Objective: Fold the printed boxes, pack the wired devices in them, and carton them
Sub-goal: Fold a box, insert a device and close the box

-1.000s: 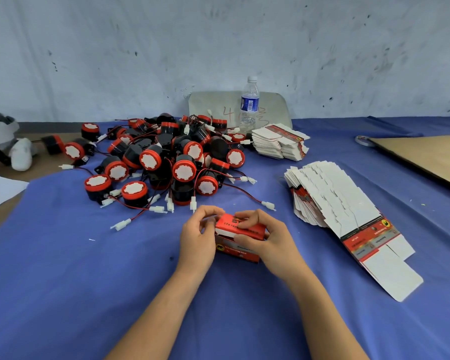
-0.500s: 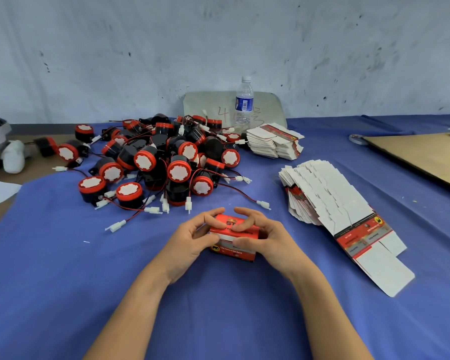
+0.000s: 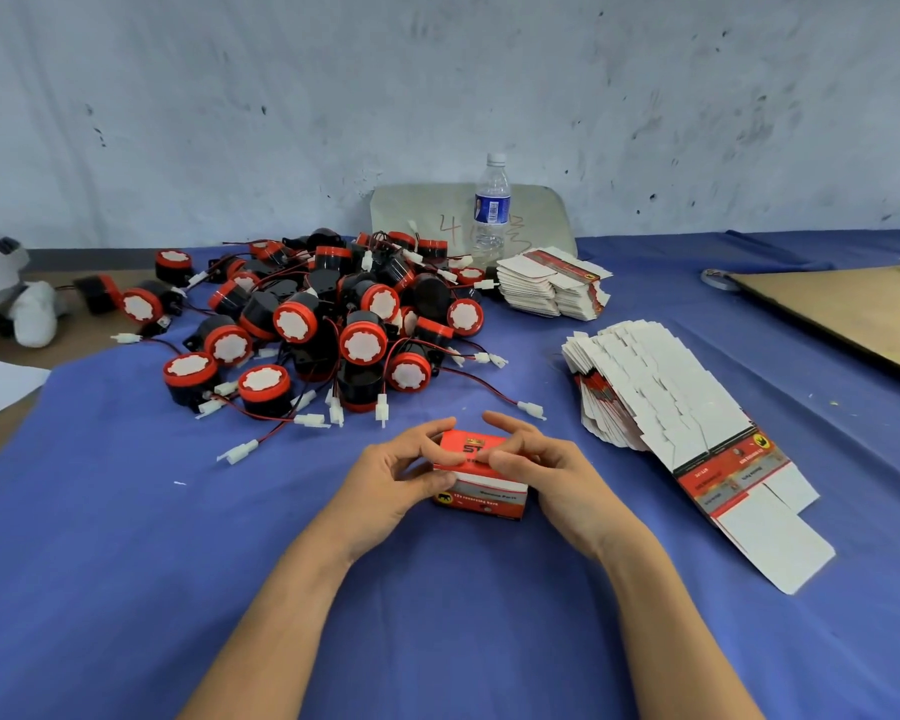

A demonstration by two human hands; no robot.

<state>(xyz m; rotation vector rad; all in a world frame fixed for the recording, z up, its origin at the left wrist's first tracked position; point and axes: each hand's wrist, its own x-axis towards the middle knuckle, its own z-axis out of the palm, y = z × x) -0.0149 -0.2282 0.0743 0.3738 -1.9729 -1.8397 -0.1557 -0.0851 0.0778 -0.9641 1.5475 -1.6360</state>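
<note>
On the blue-clothed tabletop (image 3: 126, 537), near its front middle, stands a small red-and-white printed cardboard box (image 3: 481, 491), folded up and resting on the cloth. The left hand (image 3: 391, 475) grips the box's left end, thumb against the near face and curled fingers over the top. The right hand (image 3: 546, 470) holds the right end, fingers bent onto the red top flap. Behind the box lies a heap of black-and-red round wired devices (image 3: 323, 324) with white plugs. Right of the box spreads a fanned stack of flat printed boxes (image 3: 661, 392). Behind the box to the right sit a smaller stack of flat boxes (image 3: 552, 283) and a clear plastic water bottle (image 3: 492, 210).
</note>
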